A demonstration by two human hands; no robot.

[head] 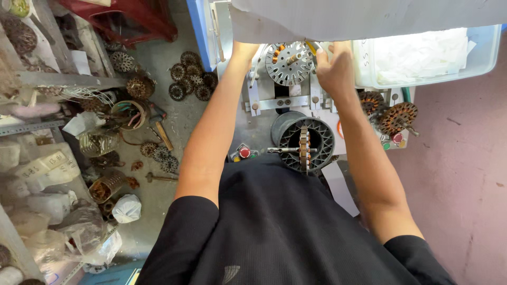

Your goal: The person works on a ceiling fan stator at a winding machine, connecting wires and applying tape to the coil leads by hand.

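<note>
A round slotted metal stator core sits mounted on a grey winding machine. My right hand is closed at the core's right edge, fingers pinched on a thin yellow-tipped piece I cannot identify. My left hand reaches up to the left of the core; only its wrist shows, the rest hidden under a grey sheet. A black spool holding an upright stator on a shaft stands below the core, close to my body.
Wound copper stators lie at the machine's right, by a translucent bin of white material. Red buttons sit on the machine. Several bare stator cores, tools and bags clutter the floor and shelves at the left.
</note>
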